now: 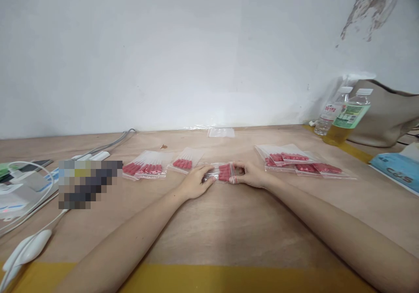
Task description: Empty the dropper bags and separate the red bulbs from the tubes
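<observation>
A clear zip bag (pixel 224 172) with several red-ended sticks lies sideways in front of me, between my two hands. My left hand (pixel 197 182) grips its left end, fingers above and thumb below. At the red end, my right hand (pixel 251 174) pinches the bag's edge between thumb and fingers. Just left of my left hand is a flat bag (pixel 186 160) of similar red-ended pieces, and more such bags (pixel 149 165) overlap farther left. Beyond my right hand lies a pile of filled bags (pixel 288 156), partly overlapping one another.
A flat clear packet (pixel 221 132) rests near the wall. Two bottles (pixel 348 116) and a beige bag (pixel 381 118) stand at the back right, with a blue tissue pack (pixel 396 170) nearer. Cables, white chargers (pixel 24 192) and a blurred-out object (pixel 90 184) occupy the left.
</observation>
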Demonstrator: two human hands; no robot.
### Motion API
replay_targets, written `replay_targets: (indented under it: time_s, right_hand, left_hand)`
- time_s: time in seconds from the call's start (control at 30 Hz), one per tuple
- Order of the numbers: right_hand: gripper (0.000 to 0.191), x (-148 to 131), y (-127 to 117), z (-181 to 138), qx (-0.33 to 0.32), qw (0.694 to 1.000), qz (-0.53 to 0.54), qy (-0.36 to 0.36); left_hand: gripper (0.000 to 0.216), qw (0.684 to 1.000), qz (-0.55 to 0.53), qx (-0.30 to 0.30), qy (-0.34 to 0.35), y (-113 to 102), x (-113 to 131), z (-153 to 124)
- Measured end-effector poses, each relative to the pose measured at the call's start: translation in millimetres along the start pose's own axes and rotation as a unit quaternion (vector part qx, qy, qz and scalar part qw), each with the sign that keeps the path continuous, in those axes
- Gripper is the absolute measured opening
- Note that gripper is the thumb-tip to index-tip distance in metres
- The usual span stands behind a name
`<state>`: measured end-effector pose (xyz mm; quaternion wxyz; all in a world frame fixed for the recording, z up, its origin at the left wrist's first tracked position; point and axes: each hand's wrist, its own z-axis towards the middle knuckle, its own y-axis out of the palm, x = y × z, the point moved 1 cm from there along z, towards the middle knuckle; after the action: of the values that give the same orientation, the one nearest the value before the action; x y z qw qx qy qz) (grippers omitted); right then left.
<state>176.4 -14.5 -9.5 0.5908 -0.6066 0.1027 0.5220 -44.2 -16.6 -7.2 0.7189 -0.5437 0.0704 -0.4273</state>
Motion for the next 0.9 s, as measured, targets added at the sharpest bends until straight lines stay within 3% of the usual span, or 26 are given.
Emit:
replay_targets:
  time_s: [0.17,0.33,0.5,0.67,0.77,0.9]
  right_hand:
    - [0.045,4.2,2.4,2.4,0.028,0.997,0.024,0.064]
    - [0.048,10.7,8.6,3.1,0.064,0.99,0.11,0.059]
    - [0.048,3.4,11.5,5.5,0.018,0.974,0.218,0.057]
    - [0.028,1.2,8.3,8.5,0.013,0.99,0.131,0.042]
    - [0.029,2.5,4.6,8.3,0.011,0.993,0.11,0.032]
    - [0.042,1.1,1.8,6.2,-0.056,0.99,0.13,0.015]
  left_hand:
    - [0.036,1.0,-0.002,-0.005,0.004,-1.9,2.9,0.0]
    - [0.039,1.0,-0.002,-0.008,0.0,-2.0,3.3,0.3]
    - [0.039,1.0,-0.003,-0.006,-0.011,-0.6,1.4,0.1]
    - [0.038,1.0,-0.003,-0.002,-0.002,0.2,1.4,-0.1]
    - [0.037,1.0,0.006,0.002,-0.007,0.8,1.8,0.1]
    - [0.032,1.0,0.021,0.013,-0.01,1.4,3.4,0.5]
